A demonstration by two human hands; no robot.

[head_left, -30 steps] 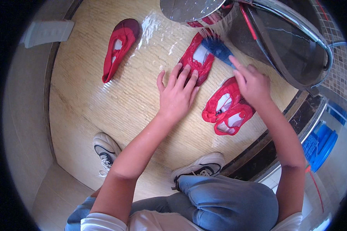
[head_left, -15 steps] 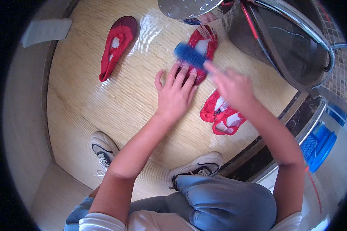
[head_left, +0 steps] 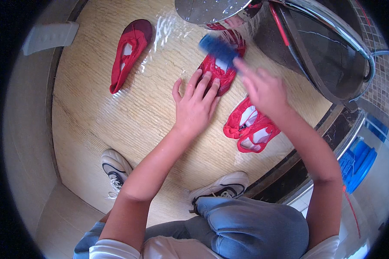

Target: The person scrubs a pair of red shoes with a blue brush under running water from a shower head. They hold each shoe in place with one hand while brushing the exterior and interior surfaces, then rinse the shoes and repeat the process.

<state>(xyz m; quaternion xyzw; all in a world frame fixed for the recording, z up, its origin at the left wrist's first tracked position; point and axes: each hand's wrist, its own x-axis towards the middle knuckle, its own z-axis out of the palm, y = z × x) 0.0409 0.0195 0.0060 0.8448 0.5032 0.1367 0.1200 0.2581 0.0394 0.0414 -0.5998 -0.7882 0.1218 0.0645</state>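
A wet red cloth slipper [head_left: 225, 82] lies on the floor under the running shower head. The spread fingers of my left hand [head_left: 196, 101] rest on its near end. My right hand [head_left: 263, 88] is closed round a blue scrubbing brush [head_left: 220, 49], blurred by motion, with its index finger stretched along it. The brush lies across the slipper's opening and hides part of it. Two more red slippers, one [head_left: 240, 121] beside the other [head_left: 256, 140], lie below my right hand. Another red slipper [head_left: 132, 52] with a darker toe lies apart at the far left.
Water falls from the chrome shower head [head_left: 214, 11] at the top. A dark bin-like container [head_left: 324, 47] stands at the upper right, beside a chrome pipe. My shoes, left [head_left: 116, 166] and right [head_left: 220, 185], stand on the wet floor [head_left: 95, 116]. A dark sill [head_left: 281, 172] runs along the right.
The brush and my right hand have moved slightly to the right and farther up the slipper. My left hand stays nearly in place on the slipper.
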